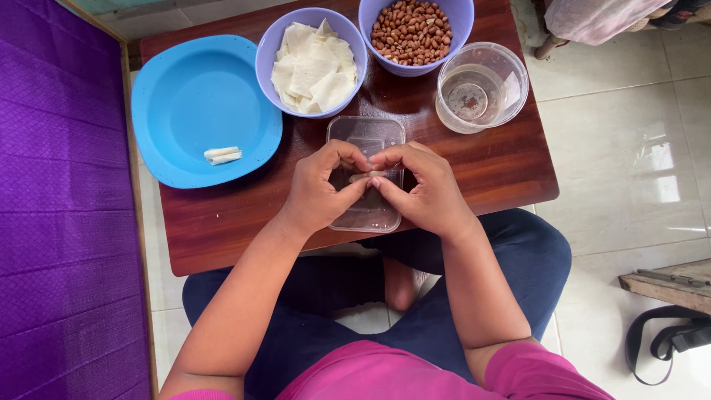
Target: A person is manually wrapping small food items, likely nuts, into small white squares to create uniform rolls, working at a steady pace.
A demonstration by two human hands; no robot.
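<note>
- Here, the left hand and right hand meet fingertip to fingertip, each grip pinched on a small pale rolled wrapper held between them.
- The roll sits just above a clear, rectangular plastic lid lying flat on the dark, glossy wooden table.
- At ten o'clock from the hands lies a smooth round blue plate bearing two finished white rolls.
- At twelve o'clock stands a lilac plastic bowl of thin, square, off-white wrapper sheets.
- At one o'clock a second lilac bowl holds brown-skinned peanuts.
- At two o'clock is a round clear tub, with a little liquid.
- Purple quilted fabric borders nine o'clock.
</note>
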